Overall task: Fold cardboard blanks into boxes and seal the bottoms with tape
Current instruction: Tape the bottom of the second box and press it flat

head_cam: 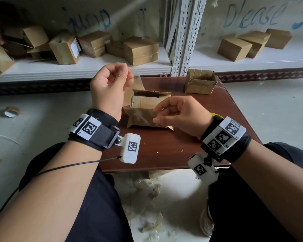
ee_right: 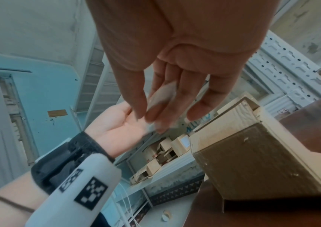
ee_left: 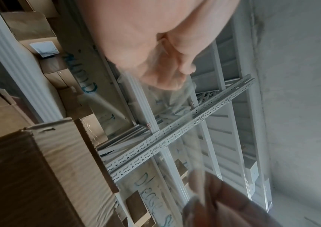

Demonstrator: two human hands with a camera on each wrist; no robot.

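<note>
A strip of clear tape [head_cam: 138,82] stretches between my two hands above an upturned cardboard box [head_cam: 148,100] on the small brown table [head_cam: 164,151]. My left hand [head_cam: 127,75] is raised and pinches the tape's upper end. Lower and to the right, my right hand [head_cam: 156,119] pinches the other end close to the box's near side. In the left wrist view the left hand [ee_left: 167,72] holds the tape [ee_left: 177,122] beside the box [ee_left: 48,169]. The right wrist view shows the right hand [ee_right: 155,116] with tape [ee_right: 162,97] between thumb and fingers, next to the box [ee_right: 252,153].
A second open box [head_cam: 200,82] stands at the table's far right corner. Several folded boxes [head_cam: 140,49] lie on the white shelf behind. A tape roll [head_cam: 11,111] sits on the floor at left. Tape scraps [head_cam: 147,189] litter the floor between my knees.
</note>
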